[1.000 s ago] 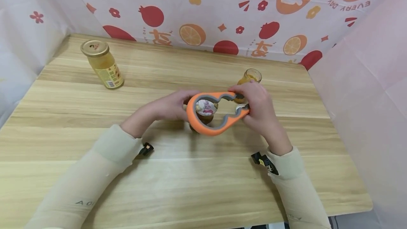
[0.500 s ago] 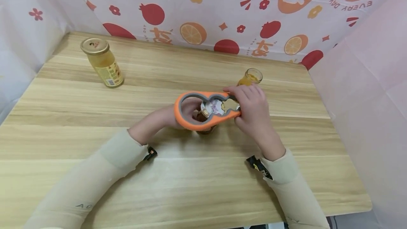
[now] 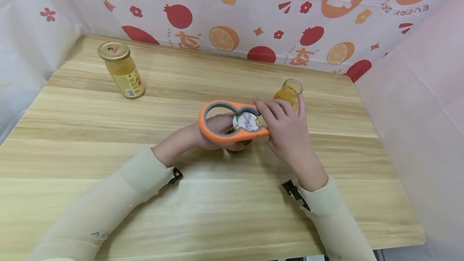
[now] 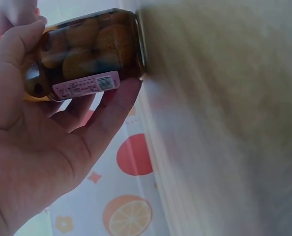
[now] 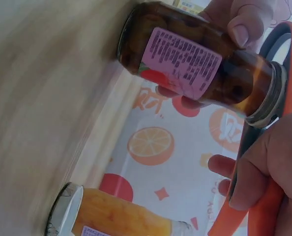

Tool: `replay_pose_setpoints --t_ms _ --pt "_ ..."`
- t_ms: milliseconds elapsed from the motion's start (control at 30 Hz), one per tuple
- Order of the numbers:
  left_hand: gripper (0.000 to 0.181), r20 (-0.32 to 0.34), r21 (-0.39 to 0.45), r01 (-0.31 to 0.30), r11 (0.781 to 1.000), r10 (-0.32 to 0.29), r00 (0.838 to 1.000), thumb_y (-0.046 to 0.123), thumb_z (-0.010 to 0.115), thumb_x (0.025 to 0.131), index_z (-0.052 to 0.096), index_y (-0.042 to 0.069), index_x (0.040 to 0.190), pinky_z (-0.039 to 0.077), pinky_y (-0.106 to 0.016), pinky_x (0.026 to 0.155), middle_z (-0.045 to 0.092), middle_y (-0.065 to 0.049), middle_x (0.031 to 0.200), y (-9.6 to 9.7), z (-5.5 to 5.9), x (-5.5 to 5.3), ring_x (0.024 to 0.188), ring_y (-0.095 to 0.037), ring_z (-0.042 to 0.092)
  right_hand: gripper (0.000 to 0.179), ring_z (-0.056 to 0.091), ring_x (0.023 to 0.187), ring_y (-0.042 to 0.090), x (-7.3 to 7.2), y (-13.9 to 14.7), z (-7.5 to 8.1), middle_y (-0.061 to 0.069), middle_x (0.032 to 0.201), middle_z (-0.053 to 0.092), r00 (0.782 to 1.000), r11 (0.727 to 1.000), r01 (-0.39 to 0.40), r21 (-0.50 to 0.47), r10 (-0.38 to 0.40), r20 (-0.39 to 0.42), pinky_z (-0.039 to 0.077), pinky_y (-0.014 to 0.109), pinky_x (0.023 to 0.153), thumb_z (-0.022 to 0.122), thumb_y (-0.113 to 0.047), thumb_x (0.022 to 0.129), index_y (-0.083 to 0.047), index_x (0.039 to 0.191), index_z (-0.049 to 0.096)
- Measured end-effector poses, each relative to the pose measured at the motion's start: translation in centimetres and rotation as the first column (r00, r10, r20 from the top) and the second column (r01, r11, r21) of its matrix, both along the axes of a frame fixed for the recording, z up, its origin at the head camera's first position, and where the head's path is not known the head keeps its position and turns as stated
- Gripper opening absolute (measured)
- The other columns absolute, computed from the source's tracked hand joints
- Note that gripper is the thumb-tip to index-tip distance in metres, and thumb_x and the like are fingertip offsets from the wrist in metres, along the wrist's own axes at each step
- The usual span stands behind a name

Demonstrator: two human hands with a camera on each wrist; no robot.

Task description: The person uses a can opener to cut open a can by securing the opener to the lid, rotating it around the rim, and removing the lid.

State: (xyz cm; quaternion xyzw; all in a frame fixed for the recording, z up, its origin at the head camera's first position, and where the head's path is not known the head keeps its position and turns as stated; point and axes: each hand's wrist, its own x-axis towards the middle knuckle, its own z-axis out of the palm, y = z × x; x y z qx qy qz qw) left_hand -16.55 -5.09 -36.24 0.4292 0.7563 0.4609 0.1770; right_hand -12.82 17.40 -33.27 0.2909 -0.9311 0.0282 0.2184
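The dark jar [image 5: 190, 64] is stood upright on the desk [image 3: 224, 212], its long axis vertical and its printed lid [image 3: 245, 121] facing up. Around that lid the orange opener [image 3: 241, 136] is set, its long axis laid crosswise: the wide loop is pointed to the left of the dark jar, the narrow end to its right. The dark jar's body is clasped in the grip of the left hand [image 4: 43, 132], while the opener's narrow end is grasped by the right hand [image 3: 288, 128]. To the right of the dark jar and farther back, an uncovered orange jar [image 3: 284, 93] is seen, a silver lid [image 5: 65, 210] at its foot. Well to the left and behind the dark jar, a yellow jar [image 3: 125, 69] is placed, its gold lid on. Beyond these, a fruit-print sheet [image 3: 199, 15] is hung.
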Motion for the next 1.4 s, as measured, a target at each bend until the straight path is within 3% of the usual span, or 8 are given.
replay_pose_setpoints --t_ms 200,400,567,700,867,1067,1200,1400 --pt "0.072 -0.026 -0.019 -0.011 1.000 0.011 1.000 0.017 0.076 0.086 0.042 0.009 0.150 0.038 -0.034 0.112 0.052 0.000 0.147 0.0 0.0 0.1 0.130 -0.011 0.050 0.086 0.029 0.147 0.034 0.2 0.0 0.3 0.008 0.138 0.059 1.000 0.997 -0.029 0.065 0.029 -0.003 0.001 0.072 0.114 0.063 0.012 0.072 -0.016 0.151 0.043" --pt "0.077 0.008 -0.065 -0.051 0.997 0.051 0.999 0.019 0.079 0.085 0.041 0.012 0.151 0.038 -0.035 0.111 0.051 0.002 0.147 -0.1 -0.1 0.2 0.129 -0.010 0.050 0.086 0.007 0.154 0.032 0.8 -0.2 0.8 0.014 0.148 0.050 0.999 0.991 -0.023 0.132 0.017 0.042 -0.010 0.072 0.112 0.068 0.009 0.076 -0.010 0.154 0.037" --pt "0.082 0.020 -0.060 -0.057 0.997 0.058 0.998 0.014 0.080 0.084 0.037 0.013 0.153 0.034 -0.036 0.115 0.048 0.003 0.151 0.0 -0.2 0.1 0.136 -0.011 0.044 0.087 0.028 0.148 0.033 0.9 -0.4 1.0 0.012 0.140 0.055 0.997 0.991 -0.005 0.134 -0.004 0.072 -0.007 0.068 0.115 0.069 0.009 0.074 -0.010 0.153 0.038" --pt "0.080 0.026 -0.062 -0.045 0.997 0.047 0.999 0.014 0.079 0.085 0.037 0.012 0.153 0.036 -0.034 0.113 0.048 0.003 0.150 0.2 -0.2 0.2 0.135 -0.011 0.046 0.083 0.050 0.122 0.033 0.8 -0.1 1.0 0.008 0.129 0.060 0.998 0.995 -0.003 0.103 -0.004 0.070 0.021 0.061 0.115 0.068 0.004 0.075 -0.014 0.152 0.042" --pt "0.080 -0.006 -0.063 -0.046 0.997 0.045 0.999 0.015 0.078 0.085 0.036 0.010 0.153 0.039 -0.033 0.111 0.049 0.001 0.149 0.5 -0.1 0.3 0.133 -0.010 0.047 0.079 0.055 0.105 0.030 0.5 0.3 1.1 0.007 0.116 0.062 0.996 0.999 -0.012 0.043 0.008 0.094 0.047 0.047 0.092 0.074 -0.011 0.075 -0.016 0.149 0.046" --pt "0.079 0.027 -0.011 -0.111 0.994 0.111 0.993 0.028 0.083 0.082 0.043 0.015 0.149 0.044 -0.031 0.105 0.056 0.007 0.141 0.7 -0.2 0.9 0.122 -0.007 0.054 0.067 0.057 0.101 0.029 0.3 0.4 1.0 0.006 0.115 0.064 0.994 0.999 -0.032 0.001 0.032 0.100 0.049 0.043 0.083 0.076 -0.012 0.075 -0.013 0.139 0.056" --pt "0.078 0.007 -0.032 -0.163 0.986 0.163 0.987 0.024 0.082 0.082 0.044 0.017 0.149 0.046 -0.030 0.101 0.057 0.008 0.140 0.8 -0.1 1.1 0.118 -0.007 0.057 0.069 0.056 0.102 0.029 0.2 0.5 1.1 0.006 0.116 0.064 0.994 0.999 -0.039 -0.007 0.040 0.102 0.048 0.043 0.083 0.077 -0.011 0.073 -0.014 0.139 0.056" --pt "0.073 0.002 -0.053 -0.162 0.985 0.163 0.987 0.022 0.078 0.084 0.045 0.016 0.149 0.048 -0.030 0.099 0.058 0.008 0.139 0.9 0.3 1.0 0.114 -0.007 0.059 0.068 0.055 0.103 0.028 -0.1 0.6 1.2 0.005 0.116 0.065 0.995 0.998 -0.061 -0.012 0.061 0.081 0.048 0.043 0.084 0.077 -0.010 0.073 -0.016 0.138 0.058"
